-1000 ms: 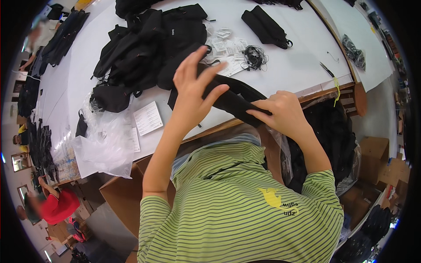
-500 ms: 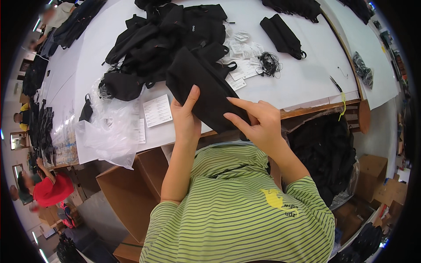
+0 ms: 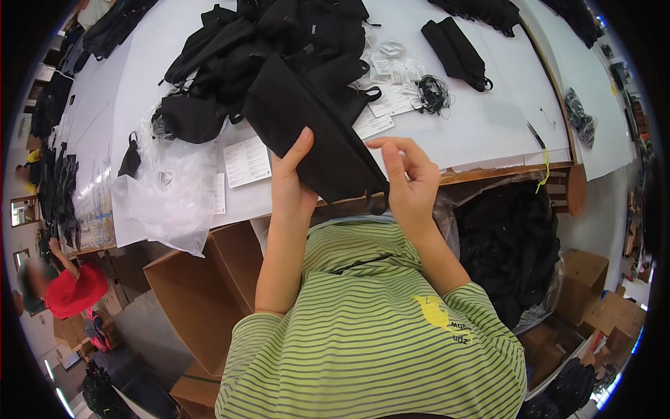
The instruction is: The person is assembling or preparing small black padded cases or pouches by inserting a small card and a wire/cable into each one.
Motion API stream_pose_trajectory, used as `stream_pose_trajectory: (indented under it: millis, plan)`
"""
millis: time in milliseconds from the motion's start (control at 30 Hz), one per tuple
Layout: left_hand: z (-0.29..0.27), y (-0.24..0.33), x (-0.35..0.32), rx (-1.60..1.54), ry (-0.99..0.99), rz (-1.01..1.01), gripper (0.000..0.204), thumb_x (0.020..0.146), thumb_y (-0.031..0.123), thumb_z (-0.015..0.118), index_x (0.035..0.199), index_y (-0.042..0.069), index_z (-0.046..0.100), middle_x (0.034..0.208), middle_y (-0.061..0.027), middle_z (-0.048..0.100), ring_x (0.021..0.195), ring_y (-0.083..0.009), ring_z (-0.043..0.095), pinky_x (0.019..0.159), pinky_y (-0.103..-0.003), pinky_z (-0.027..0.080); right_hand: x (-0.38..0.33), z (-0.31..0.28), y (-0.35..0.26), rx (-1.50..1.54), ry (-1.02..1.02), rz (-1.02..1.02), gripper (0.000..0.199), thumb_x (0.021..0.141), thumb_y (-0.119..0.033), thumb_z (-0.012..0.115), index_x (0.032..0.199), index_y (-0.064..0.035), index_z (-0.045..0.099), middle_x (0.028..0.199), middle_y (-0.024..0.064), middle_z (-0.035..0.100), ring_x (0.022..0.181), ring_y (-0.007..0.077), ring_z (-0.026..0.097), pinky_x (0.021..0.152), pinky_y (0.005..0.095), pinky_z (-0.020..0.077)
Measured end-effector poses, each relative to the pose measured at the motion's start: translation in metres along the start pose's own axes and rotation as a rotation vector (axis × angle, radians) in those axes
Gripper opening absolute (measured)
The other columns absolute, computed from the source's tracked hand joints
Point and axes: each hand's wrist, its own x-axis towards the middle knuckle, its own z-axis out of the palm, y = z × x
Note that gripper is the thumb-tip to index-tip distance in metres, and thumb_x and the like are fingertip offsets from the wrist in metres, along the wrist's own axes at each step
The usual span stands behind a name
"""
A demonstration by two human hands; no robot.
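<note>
A black fabric pouch (image 3: pixel 314 140) with a zip edge and a small end loop is held at a slant over the table's front edge. My left hand (image 3: pixel 294 174) grips its near left side, thumb on top and the other fingers hidden underneath. Beside the pouch's right edge is my right hand (image 3: pixel 413 178), its thumb raised and its forefinger bent toward the zip edge. The right fingers look apart, with nothing visible between them; whether the forefinger touches the pouch is unclear. Behind the pouch lies a heap of similar black pouches (image 3: pixel 279 35).
White printed cards (image 3: pixel 247 161) and clear plastic bags (image 3: pixel 167 202) lie to the left. A bundle of black cord (image 3: pixel 433 95), another black pouch (image 3: pixel 455 54) and snips (image 3: pixel 536 135) are on the right. Below stand an open cardboard box (image 3: pixel 202 293) and a bag of black items (image 3: pixel 506 251).
The pouch has shifted slightly left and its zip edge now shows more. My right thumb has lifted off the pouch, and the right hand has turned. The left hand keeps its grip.
</note>
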Motion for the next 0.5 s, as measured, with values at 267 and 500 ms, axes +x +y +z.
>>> stream_pose_trajectory:
  millis: [267, 500]
  plan:
    - [0.005, 0.013, -0.012, 0.149, -0.119, 0.063, 0.049, 0.077, 0.009, 0.071, 0.121, 0.000, 0.050, 0.107, -0.0101, 0.061, 0.095, -0.0219, 0.062, 0.085, -0.033, 0.051, 0.007, -0.013, 0.021, 0.048, -0.151, 0.054, 0.025, 0.095, -0.023, 0.056, 0.099, -0.0006, 0.066, 0.068, -0.0022, 0.059, 0.055, 0.0013, 0.040, 0.048, 0.0188, 0.0276]
    - [0.018, 0.016, -0.032, 0.457, -0.306, -0.224, 0.046, 0.067, 0.007, 0.078, 0.108, -0.003, 0.061, 0.097, -0.0098, 0.066, 0.085, -0.0177, 0.064, 0.077, -0.030, 0.052, 0.041, -0.008, -0.007, 0.434, 0.108, -0.023, 0.015, 0.086, -0.011, 0.068, 0.095, 0.0002, 0.066, 0.094, 0.0042, 0.067, 0.071, 0.0056, 0.053, 0.058, 0.0186, 0.0377]
